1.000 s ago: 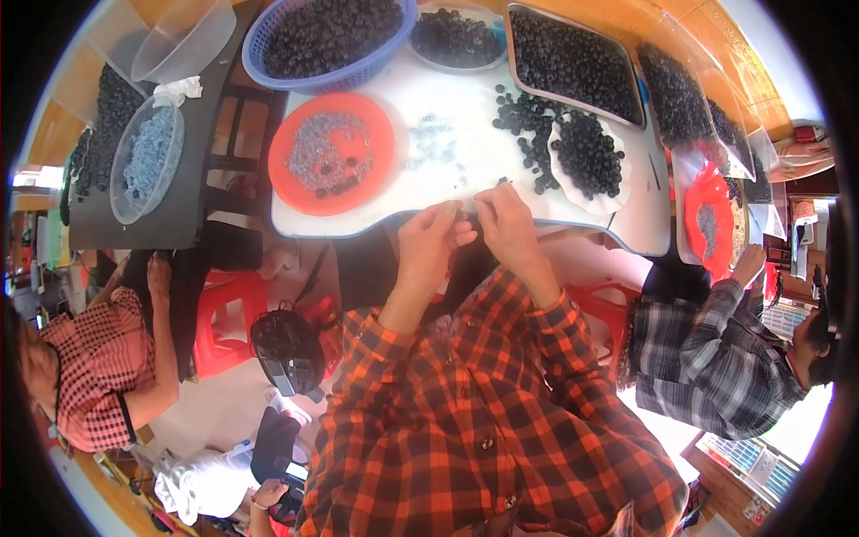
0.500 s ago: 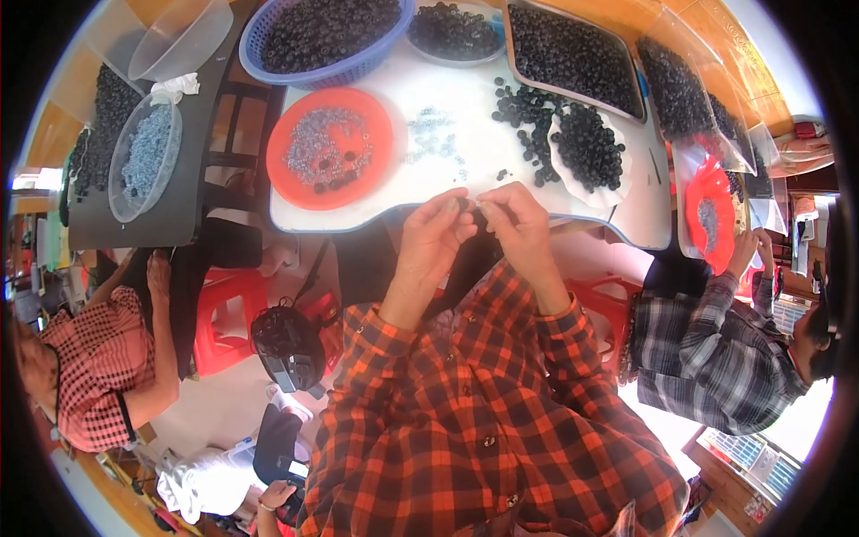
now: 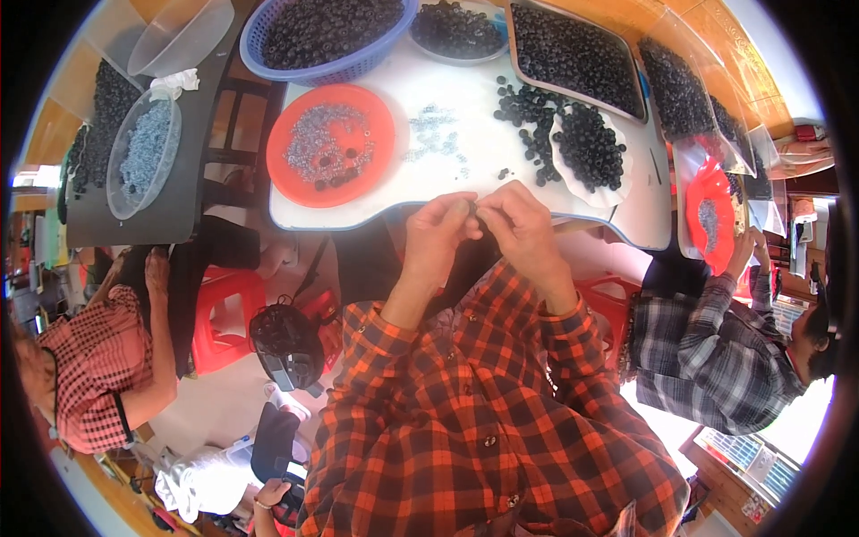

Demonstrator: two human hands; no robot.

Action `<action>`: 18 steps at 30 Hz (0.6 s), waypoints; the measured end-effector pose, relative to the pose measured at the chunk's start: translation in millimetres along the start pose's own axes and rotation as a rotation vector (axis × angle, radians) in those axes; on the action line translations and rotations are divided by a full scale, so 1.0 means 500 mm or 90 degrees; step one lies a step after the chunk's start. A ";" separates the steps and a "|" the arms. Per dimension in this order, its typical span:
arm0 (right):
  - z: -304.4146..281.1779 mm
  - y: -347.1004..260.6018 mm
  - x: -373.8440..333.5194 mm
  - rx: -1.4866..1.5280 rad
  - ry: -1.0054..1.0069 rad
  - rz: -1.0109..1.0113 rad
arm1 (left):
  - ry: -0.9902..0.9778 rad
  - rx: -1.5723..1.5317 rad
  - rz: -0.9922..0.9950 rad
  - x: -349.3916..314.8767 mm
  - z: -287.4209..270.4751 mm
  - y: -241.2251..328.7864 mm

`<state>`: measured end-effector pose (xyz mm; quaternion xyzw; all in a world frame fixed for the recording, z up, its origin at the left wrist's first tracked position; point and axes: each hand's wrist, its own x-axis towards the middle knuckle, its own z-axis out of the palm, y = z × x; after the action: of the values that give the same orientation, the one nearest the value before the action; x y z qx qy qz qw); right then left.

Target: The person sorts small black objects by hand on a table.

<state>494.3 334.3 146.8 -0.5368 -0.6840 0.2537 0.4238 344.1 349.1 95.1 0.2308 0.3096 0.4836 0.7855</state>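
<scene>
White surface [image 3: 483, 170] edge: left hand [image 3: 437, 234] and right hand [image 3: 519, 228], now drawn closer together, each grip pinched on a tiny part [image 3: 474, 208], orange tray [image 3: 331, 143] beyond.

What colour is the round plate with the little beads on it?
Orange-red; the round plate shows best in the head view.

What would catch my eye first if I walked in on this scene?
Probably the person's left hand and right hand, pinched together over a tiny piece at the near edge of the white table. Next, the bright orange plate of small pale rings to the left, and the heaps of small black rings loose on the table's right and filling the blue basket behind.
</scene>
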 end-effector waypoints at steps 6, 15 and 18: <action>0.007 0.007 -0.001 0.152 0.014 0.081 | -0.022 0.070 -0.007 -0.002 0.006 0.010; 0.005 0.030 -0.020 0.435 0.038 0.325 | -0.081 -0.218 -0.083 0.009 -0.013 -0.005; 0.005 0.041 -0.024 0.468 0.036 0.319 | -0.079 -0.227 -0.087 0.009 -0.013 -0.004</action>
<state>503.6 329.3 125.3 -0.5067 -0.3853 0.5600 0.5303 342.5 352.7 88.0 0.0956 0.1848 0.4614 0.8624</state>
